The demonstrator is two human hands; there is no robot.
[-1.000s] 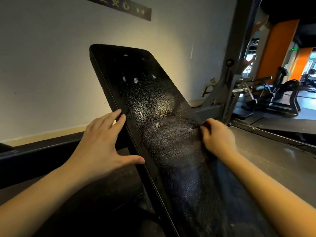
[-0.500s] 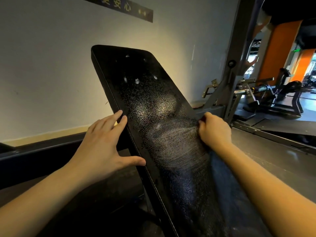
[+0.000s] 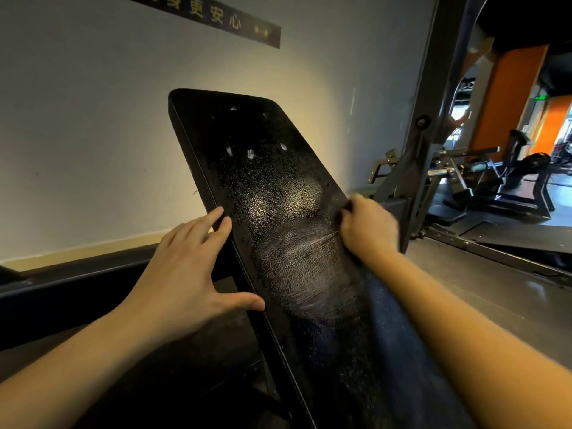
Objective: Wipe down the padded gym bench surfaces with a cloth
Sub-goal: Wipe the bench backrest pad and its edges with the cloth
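Observation:
A black padded bench back [image 3: 272, 187] slopes up and away from me, wet with droplets and pale wipe streaks across its middle. My left hand [image 3: 185, 270] lies flat with fingers spread against the pad's left edge, thumb on the seam. My right hand [image 3: 366, 227] is closed at the pad's right edge on a dark cloth [image 3: 399, 329], which trails down the pad beneath my forearm. The cloth is nearly the same colour as the pad and hard to make out.
A pale wall [image 3: 93, 134] stands close behind the bench with a dark sign [image 3: 216, 20] near the top. A grey steel rack upright [image 3: 433, 103] rises right of the pad. Further gym machines [image 3: 495, 181] and orange pillars stand at the far right.
My right hand has slid up the right side of the pad with the cloth, leaving fresh streaks below it. My left hand stays on the left edge.

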